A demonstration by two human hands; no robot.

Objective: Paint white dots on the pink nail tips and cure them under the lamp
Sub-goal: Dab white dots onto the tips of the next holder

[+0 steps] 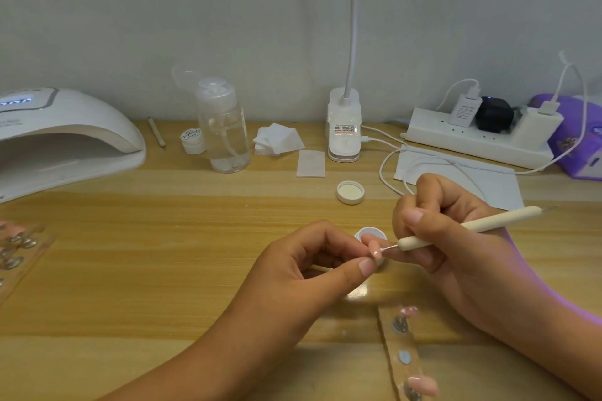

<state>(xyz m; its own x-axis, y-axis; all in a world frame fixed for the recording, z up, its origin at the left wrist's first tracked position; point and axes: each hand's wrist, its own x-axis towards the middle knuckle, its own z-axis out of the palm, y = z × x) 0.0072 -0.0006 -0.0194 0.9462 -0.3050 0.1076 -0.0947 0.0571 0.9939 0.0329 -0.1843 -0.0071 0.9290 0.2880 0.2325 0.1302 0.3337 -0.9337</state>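
My left hand [312, 267] pinches a small pink nail tip [377, 251] between thumb and fingertips above the wooden table. My right hand [449, 231] grips a cream dotting pen [472, 226] like a pencil, and its metal point touches the nail tip. Just behind the nail tip sits an open white paint pot [372, 233]. A clear holder strip [404, 355] near the front edge carries two more pink nail tips [423, 384] and bare metal mounts. The white curing lamp [65, 140] stands at the far left with its display lit.
The pot's white lid [350, 192] lies open side up mid-table. Further back are a clear pump bottle [223, 127], a small white jar [192, 140], cotton pads [280, 140], a clip lamp base [344, 127], a power strip [479, 137] and cables. Another nail strip [16, 257] lies at the left edge.
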